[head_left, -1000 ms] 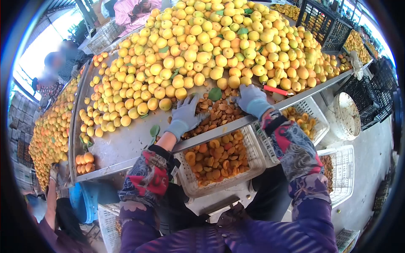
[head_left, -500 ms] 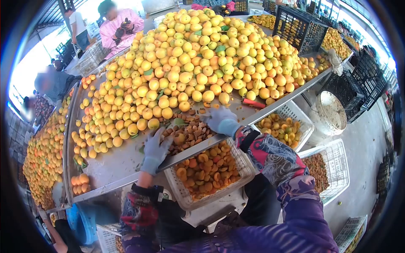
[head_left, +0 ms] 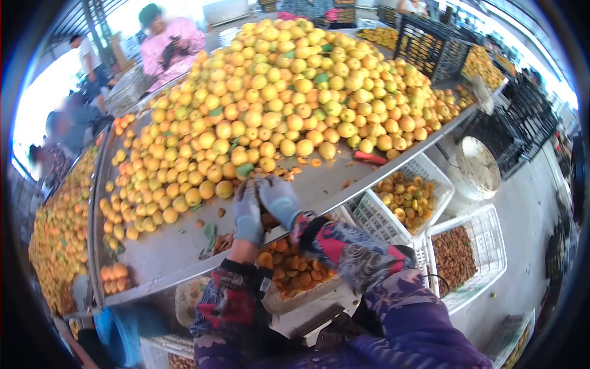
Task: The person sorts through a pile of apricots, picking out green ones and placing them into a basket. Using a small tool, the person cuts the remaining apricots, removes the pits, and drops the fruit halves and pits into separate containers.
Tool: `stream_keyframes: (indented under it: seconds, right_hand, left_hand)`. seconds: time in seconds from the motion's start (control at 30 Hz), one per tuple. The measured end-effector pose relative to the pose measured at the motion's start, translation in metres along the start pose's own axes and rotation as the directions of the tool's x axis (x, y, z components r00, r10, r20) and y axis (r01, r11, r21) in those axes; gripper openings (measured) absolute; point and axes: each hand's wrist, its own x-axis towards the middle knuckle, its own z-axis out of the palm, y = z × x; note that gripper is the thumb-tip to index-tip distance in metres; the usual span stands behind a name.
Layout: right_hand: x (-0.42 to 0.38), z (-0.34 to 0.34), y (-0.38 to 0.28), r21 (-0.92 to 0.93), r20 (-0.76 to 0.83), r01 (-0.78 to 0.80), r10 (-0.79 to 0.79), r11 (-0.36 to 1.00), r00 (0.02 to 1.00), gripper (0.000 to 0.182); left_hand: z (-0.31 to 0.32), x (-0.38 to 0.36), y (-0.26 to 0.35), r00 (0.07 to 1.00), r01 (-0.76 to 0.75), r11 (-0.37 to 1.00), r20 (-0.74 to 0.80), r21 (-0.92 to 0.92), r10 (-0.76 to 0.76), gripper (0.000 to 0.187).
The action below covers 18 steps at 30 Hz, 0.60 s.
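My left hand (head_left: 247, 215) and my right hand (head_left: 279, 198), both in pale grey gloves, are side by side near the front edge of the metal table (head_left: 166, 249). Their fingers are stretched and slightly cupped downward; the fingertips are partly hidden. Brown apricot pits (head_left: 222, 244) lie beside and beneath my hands. Just beyond my fingers, a large heap of yellow-orange apricots (head_left: 270, 92) rises, with a green leaf (head_left: 244, 170) at its foot. Below the edge, a crate of halved apricots (head_left: 298, 273) is partly covered by my right forearm.
On the right stand a white crate of apricot halves (head_left: 404, 203), a crate of pits (head_left: 455, 261) and a dirty white bucket (head_left: 476, 169). A red object (head_left: 370, 157) lies by the heap. Black crates (head_left: 433, 49) stand behind. A person in pink (head_left: 172, 46) works across the table.
My hands have come together from either side of the pit pile, the right one moving left. The pile has shifted toward the table's front edge, baring metal where it lay.
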Motion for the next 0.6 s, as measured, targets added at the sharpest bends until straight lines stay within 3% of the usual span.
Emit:
stream_keyframes:
  seconds: [0.03,0.1,0.17,0.33,0.5,0.57,0.6]
  right_hand:
    - [0.002,0.010,0.002,0.118,-0.058,-0.020,0.027,0.993,0.998,0.044]
    - [0.001,0.016,-0.004,0.310,-0.023,-0.055,0.065,0.949,0.998,0.040]
    - [-0.002,0.018,-0.009,0.454,0.013,-0.082,0.086,0.887,0.996,0.033]
    - [0.016,0.050,0.003,0.638,-0.072,0.018,0.037,0.770,0.997,0.024]
    - [-0.005,0.020,-0.022,0.736,-0.083,0.074,-0.019,0.673,0.996,0.025]
    - [-0.027,-0.015,-0.036,0.734,-0.145,0.137,-0.044,0.666,0.988,0.028]
    - [-0.038,-0.037,-0.042,0.714,-0.196,0.204,-0.089,0.670,0.977,0.031]
  left_hand:
    - [0.009,-0.001,0.005,0.993,0.111,0.958,-0.013,-0.263,-0.118,0.033]
    - [-0.003,0.017,-0.017,0.988,0.149,0.930,0.083,-0.336,-0.128,0.029]
    - [-0.003,0.012,-0.007,0.980,0.183,0.880,0.009,-0.437,-0.199,0.029]
    - [0.007,-0.006,0.029,0.998,0.056,0.901,-0.012,-0.431,-0.068,0.028]
    - [0.021,-0.021,0.055,0.999,-0.018,0.929,-0.034,-0.370,0.006,0.027]
    - [0.032,-0.031,0.067,0.973,-0.161,0.939,0.113,-0.303,0.203,0.029]
    - [0.045,-0.041,0.074,0.967,-0.213,0.945,0.086,-0.250,0.241,0.032]
